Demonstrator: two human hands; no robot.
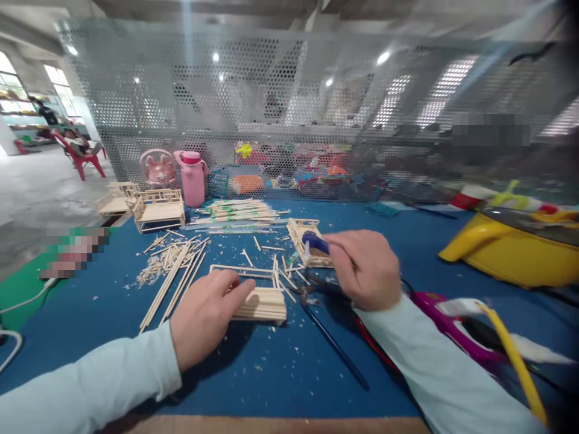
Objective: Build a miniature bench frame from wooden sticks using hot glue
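Note:
My left hand is closed over the left end of a small panel of pale wooden sticks laid side by side; its fingertips are partly hidden. Behind the panel lies a thin stick frame. My right hand is raised over the table, its fingers wrapped round a small blue object with a whitish tip; its kind is not clear. Just behind that object sits a small wooden stick model. Pliers with dark blue handles lie between my hands.
Loose sticks and chips lie at left, with bundled sticks behind. Miniature stick benches stand near a pink bottle. A yellow container and a purple tool are at right. A perforated metal screen rises behind.

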